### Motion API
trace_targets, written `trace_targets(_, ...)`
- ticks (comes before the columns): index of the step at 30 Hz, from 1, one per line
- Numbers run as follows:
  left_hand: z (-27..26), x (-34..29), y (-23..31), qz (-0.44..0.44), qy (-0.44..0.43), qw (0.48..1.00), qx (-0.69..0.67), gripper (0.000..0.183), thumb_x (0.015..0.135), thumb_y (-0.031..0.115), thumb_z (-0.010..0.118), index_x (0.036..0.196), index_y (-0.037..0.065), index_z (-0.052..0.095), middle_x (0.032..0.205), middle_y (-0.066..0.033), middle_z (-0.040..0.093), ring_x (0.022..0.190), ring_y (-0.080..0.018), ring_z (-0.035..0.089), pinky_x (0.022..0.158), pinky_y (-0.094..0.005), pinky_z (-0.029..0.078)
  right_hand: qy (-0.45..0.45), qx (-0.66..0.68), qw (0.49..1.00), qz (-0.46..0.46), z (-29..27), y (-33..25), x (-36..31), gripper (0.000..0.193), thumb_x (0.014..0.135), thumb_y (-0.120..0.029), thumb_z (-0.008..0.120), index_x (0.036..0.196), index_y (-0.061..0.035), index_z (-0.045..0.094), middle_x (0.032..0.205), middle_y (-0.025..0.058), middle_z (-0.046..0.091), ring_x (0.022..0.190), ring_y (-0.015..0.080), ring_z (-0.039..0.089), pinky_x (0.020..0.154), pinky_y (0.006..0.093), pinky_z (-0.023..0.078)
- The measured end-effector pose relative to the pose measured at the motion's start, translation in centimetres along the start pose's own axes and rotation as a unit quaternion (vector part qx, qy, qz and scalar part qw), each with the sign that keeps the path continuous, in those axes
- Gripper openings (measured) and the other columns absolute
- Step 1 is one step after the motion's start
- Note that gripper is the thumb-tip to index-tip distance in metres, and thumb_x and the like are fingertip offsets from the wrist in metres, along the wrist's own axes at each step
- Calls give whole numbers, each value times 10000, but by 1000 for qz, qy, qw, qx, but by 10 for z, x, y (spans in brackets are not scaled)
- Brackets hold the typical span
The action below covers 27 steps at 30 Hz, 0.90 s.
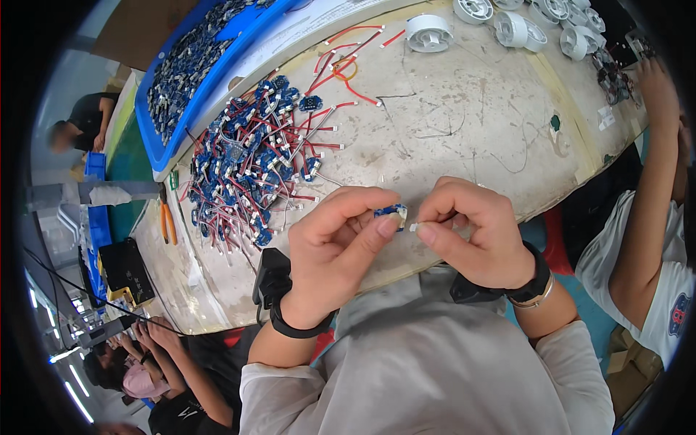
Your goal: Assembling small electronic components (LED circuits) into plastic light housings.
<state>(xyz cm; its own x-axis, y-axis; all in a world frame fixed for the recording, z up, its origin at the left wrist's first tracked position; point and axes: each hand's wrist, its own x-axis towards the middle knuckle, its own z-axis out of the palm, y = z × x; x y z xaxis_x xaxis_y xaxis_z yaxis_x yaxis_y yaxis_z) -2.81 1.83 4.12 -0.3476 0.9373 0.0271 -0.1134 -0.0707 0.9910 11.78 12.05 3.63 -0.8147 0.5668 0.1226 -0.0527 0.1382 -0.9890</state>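
Observation:
Between the thumb and forefinger of my left hand point(341, 243) is a small blue circuit board point(390, 212) with a pale connector on it. My right hand point(475, 235) pinches a small white plug point(414, 227), held just right of the board with a narrow gap between them. Any wire behind the plug is mostly hidden by the fingers. Left of my hands lies a heap of blue circuit boards point(250, 159) with red and white wires and white plugs.
Loose red cables point(355, 90) lie beyond the heap. A blue tray point(156, 138) of small parts stands at the far left, with orange-handled pliers point(168, 223) nearer. White round housings point(428, 34) sit at the back right. A co-worker's arm point(649, 167) reaches in at right.

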Motion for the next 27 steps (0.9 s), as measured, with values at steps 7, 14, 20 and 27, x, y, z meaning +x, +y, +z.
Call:
trace_targets(7, 2, 0, 0, 34, 27, 990, 131, 178, 731, 10, 648, 902, -23, 610, 810, -81, 596, 701, -116, 551, 616, -216, 418, 28, -101, 992, -66, 1, 3, 3, 76, 709, -33, 592, 722, -40, 517, 622, 66, 493, 562, 199, 483, 519, 292, 381)
trace_targets(14, 2, 1, -3, 97, 25, 977, 189, 128, 714, 22, 667, 832, -7, 629, 763, -89, 627, 663, -136, 576, 586, -223, 431, 28, -135, 987, -88, 2, 4, 2, 92, 693, -38, 596, 708, -56, 507, 608, 58, 482, 549, 216, 475, 490, 312, 365)
trace_targets(20, 3, 0, -2, 74, 35, 982, 173, 141, 704, 36, 681, 832, 2, 632, 756, -95, 625, 636, -152, 579, 543, -228, 427, 65, -127, 986, -81, 8, 1, -3, 97, 692, -8, 592, 710, -53, 507, 618, 62, 479, 511, 207, 464, 460, 299, 361)
trace_targets(27, 6, -8, 2, 115, 28, 971, 209, 153, 699, 41, 692, 836, 4, 636, 730, -100, 615, 605, -155, 577, 506, -228, 425, 44, -28, 998, -41, 10, -1, -6, 99, 708, 0, 595, 710, -40, 504, 613, 59, 460, 489, 150, 431, 453, 263, 340)
